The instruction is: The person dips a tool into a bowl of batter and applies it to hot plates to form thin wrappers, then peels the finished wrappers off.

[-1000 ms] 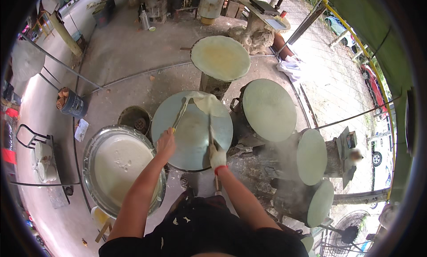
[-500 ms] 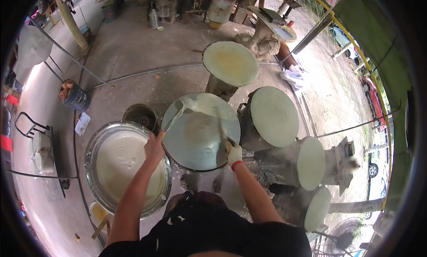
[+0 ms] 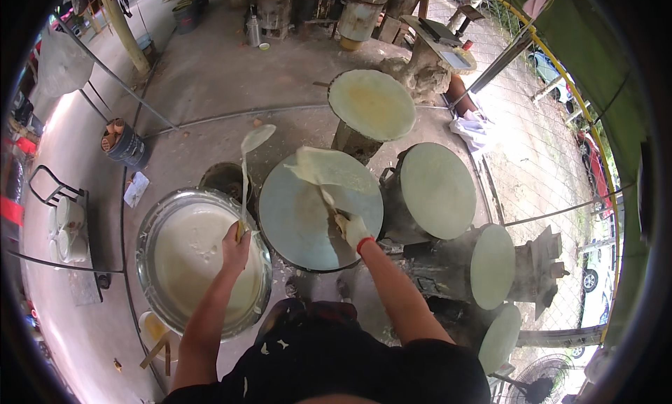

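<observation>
On the grey floor (image 3: 224, 68), pale-coated griddles (image 3: 439, 190) stand to the right. The left hand (image 3: 236, 249) wraps its fingers around a ladle (image 3: 258, 137), raised by the basin (image 3: 142, 264). The gloved right hand (image 3: 355, 232) grips a spreader (image 3: 327, 196), reaching into white batter (image 3: 350, 178) on the far part of the nearest plate (image 3: 297, 229).

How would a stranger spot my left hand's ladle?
Start at the big metal basin of white liquid. At its upper right, your left hand grips the ladle. Unlike the tool in your right hand, its rounded head shows against the floor.
</observation>
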